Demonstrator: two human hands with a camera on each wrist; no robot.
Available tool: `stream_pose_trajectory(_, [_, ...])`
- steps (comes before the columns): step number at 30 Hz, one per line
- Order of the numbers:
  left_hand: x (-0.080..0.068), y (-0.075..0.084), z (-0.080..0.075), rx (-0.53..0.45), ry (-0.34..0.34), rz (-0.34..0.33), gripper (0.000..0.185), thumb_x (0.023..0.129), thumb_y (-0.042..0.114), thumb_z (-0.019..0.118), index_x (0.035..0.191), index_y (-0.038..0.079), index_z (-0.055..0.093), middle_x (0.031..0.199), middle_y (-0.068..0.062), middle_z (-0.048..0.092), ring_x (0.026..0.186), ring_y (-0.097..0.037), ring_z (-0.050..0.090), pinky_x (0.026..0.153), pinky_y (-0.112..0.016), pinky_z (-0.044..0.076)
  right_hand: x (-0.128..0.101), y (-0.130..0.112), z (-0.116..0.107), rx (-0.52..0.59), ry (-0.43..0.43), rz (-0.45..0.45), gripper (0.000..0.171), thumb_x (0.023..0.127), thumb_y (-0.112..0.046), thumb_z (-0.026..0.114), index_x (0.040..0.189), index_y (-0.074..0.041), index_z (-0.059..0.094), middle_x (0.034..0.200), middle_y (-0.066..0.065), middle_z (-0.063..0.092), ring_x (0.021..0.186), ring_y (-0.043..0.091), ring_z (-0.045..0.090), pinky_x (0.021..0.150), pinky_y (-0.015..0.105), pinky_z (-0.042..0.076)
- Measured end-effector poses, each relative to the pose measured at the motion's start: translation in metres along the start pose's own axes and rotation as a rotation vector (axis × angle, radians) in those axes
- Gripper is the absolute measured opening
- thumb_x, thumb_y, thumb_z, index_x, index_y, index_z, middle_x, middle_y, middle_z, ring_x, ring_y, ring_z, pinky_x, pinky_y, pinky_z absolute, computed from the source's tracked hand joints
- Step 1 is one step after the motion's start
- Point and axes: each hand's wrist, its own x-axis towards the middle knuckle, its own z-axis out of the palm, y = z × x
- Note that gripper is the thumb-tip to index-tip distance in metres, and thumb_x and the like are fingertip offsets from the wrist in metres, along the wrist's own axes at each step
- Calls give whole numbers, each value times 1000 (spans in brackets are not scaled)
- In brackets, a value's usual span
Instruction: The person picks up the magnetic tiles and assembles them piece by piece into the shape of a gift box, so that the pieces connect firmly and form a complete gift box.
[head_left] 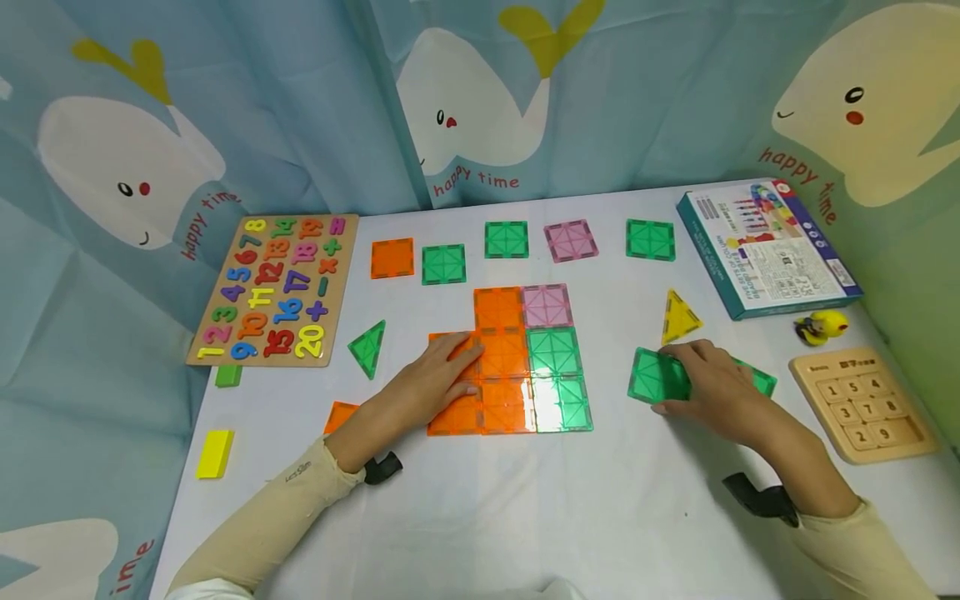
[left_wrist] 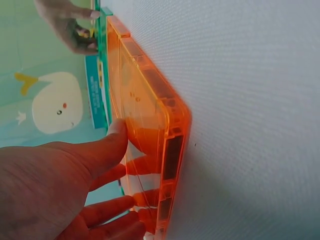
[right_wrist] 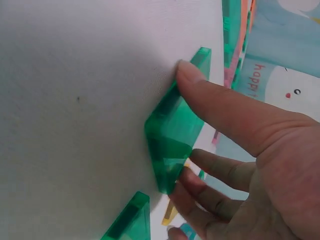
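Note:
My left hand (head_left: 431, 379) rests on the left column of a flat block of magnetic tiles, its thumb and fairly straight fingers touching an orange tile (left_wrist: 142, 100). The block holds several orange tiles (head_left: 506, 406), a pink tile (head_left: 547, 306) at its top right and two green tiles (head_left: 555, 352) below that. To the right, my right hand (head_left: 712, 387) pinches a green square tile (head_left: 645, 375), thumb on the near edge and fingers on the far edge. In the right wrist view this tile (right_wrist: 172, 130) lies close over the table. Another green tile (head_left: 761, 381) is partly hidden behind the hand.
Loose square tiles, including an orange one (head_left: 392, 258), line the back. A green triangle (head_left: 367, 348) and yellow triangle (head_left: 681, 317) lie nearer. A number board (head_left: 333, 287) stands left; a box (head_left: 772, 250), toy duck (head_left: 821, 326) and wooden number puzzle (head_left: 862, 404) are right.

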Motion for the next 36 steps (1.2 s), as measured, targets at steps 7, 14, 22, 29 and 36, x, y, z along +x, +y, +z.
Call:
stream_pose_trajectory(7, [0,0,0,-4,-1,1,66,106,37,63,162,7,42,169,-21,31,155,-36,33,116,-49,46,21,-7,-1,-44,16,-90,82,87,-33,88,151,-1,47,146,33,44,130,51,41,97,69,33])
stream_pose_trajectory(14, [0,-2,2,-15,-4,-1,66,106,37,62,162,8,41,169,-20,30,156,-36,31,117,-49,45,45,-18,-6,-95,32,-179,81,87,-33,89,151,-1,51,145,29,49,132,49,44,93,65,36])
stream_pose_trajectory(22, [0,-2,2,-21,-3,-6,66,107,37,62,162,8,41,169,-19,30,156,-35,31,117,-49,45,65,-29,-8,-100,6,-246,78,86,-29,89,151,-4,53,147,27,50,134,49,47,91,58,40])
stream_pose_trajectory(29, [0,-1,2,-10,-1,8,66,107,37,61,162,8,41,169,-20,30,156,-36,31,116,-48,46,64,-36,-5,-98,-15,-268,79,85,-29,90,151,-5,54,147,26,53,132,48,50,88,53,40])
stream_pose_trajectory(36, [0,-1,2,-7,-3,-2,66,107,37,61,162,8,41,169,-20,30,156,-36,32,116,-49,46,53,-38,-10,-80,19,-250,82,87,-28,89,154,-4,50,152,27,49,139,50,44,102,65,40])
